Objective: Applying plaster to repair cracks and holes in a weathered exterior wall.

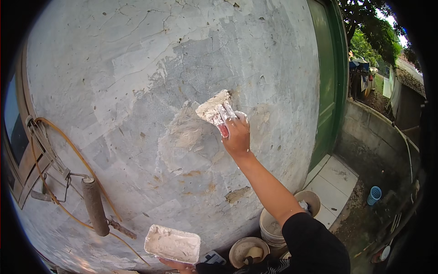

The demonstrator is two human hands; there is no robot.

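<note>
Putty knife (213, 109) pressed flat against the grey, cracked wall (137, 68), its wide blade caked in white filler and lying over a pale, freshly smeared patch (185, 132) near the middle of the wall. The right hand (237, 134) holds it by the red handle, fingers wrapped tight around the grip, arm stretched up from the lower right in a black sleeve.

Low down, the left hand (175, 264) carries a white rectangular tray (172, 244) full of the same white paste — only the fingertips show under the tray's edge, curled up against its underside.

A paint roller (94, 205) hangs from a wire frame on the left part of the wall, with an orange cord (73, 150) looping around it. At the foot of the wall stand several dirty buckets (271, 226) and a bowl-like tub (248, 251). To the right is a green door (326, 73), pale floor tiles (333, 182) below it, a low concrete wall beyond, and a small blue cup (374, 195) on the ground
</note>
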